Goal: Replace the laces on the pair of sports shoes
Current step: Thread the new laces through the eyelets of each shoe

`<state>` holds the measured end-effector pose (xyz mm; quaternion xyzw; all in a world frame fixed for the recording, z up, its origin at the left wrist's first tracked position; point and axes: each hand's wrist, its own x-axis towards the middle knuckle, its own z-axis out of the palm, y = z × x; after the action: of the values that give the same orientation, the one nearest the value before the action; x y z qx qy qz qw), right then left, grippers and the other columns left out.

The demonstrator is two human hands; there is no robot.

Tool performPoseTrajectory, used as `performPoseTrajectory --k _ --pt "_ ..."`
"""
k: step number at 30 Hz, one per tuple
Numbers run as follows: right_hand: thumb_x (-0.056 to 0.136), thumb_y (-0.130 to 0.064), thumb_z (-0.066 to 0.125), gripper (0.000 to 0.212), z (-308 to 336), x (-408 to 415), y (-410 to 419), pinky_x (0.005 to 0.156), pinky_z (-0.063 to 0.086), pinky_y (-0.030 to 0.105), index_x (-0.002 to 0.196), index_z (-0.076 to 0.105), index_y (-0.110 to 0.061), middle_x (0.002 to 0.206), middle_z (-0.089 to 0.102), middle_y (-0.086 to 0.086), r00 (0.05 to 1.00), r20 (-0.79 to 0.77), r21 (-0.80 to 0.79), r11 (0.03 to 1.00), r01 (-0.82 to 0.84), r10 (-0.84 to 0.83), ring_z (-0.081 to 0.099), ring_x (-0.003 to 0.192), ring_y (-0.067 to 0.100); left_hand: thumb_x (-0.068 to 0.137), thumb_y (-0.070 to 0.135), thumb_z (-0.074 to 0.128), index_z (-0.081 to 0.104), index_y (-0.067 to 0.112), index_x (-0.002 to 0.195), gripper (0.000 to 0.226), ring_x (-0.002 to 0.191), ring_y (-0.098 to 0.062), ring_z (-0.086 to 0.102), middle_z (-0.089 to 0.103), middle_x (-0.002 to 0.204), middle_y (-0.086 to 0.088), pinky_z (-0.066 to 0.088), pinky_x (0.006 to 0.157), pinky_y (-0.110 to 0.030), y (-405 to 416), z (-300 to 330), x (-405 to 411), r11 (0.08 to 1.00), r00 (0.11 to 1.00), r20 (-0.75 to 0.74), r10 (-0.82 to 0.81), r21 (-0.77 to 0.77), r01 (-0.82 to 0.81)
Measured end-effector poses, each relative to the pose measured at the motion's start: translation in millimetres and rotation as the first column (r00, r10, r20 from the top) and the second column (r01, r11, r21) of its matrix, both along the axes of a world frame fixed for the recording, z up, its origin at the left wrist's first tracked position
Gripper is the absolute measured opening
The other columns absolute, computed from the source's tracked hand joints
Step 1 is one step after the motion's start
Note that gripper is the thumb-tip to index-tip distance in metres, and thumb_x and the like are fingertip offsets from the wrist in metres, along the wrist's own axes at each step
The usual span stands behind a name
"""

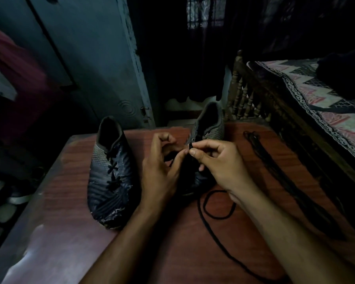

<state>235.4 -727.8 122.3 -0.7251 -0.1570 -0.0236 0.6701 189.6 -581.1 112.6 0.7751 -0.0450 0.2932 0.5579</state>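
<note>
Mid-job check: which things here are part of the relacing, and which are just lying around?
Job:
right shoe, being laced
black lace, pinched by right hand, with left hand alongside
left shoe, laced
lace bundle on table

Lying about:
bed
door
shoes on floor

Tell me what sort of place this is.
Probably a dim bedroom in a home. A bed with a patterned cover and carved wooden rail stands at the right, a door is behind, and the shoes sit on a small table.
</note>
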Motion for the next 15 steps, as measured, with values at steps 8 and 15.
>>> performPoseTrajectory --k 8,15 --pt "0.086 -0.015 0.078 0.009 -6.4 -3.4 4.8 0.071 0.052 0.029 0.089 0.077 -0.023 0.088 0.067 -0.013 0.967 0.235 -0.075 0.99 0.118 -0.098 0.066 0.082 0.008 0.1 0.013 0.065 0.046 0.029 0.115 0.029 0.098 -0.007 0.072 0.074 0.106 0.001 0.058 0.08 -0.027 5.0 -6.7 -9.6 0.989 0.997 0.039 0.069 0.125 -0.073" --pt "0.092 -0.015 0.073 0.013 61.7 -35.6 6.1 0.068 0.052 0.024 0.083 0.073 -0.024 0.07 0.071 -0.012 0.99 0.052 0.149 0.981 0.122 -0.131 0.067 0.07 0.003 0.094 -0.003 0.055 0.054 0.017 0.12 0.032 0.105 0.0 0.064 0.065 0.112 0.013 0.05 0.084 -0.014 2.3 -3.9 -10.1 0.981 0.994 -0.1 0.033 0.192 -0.014"
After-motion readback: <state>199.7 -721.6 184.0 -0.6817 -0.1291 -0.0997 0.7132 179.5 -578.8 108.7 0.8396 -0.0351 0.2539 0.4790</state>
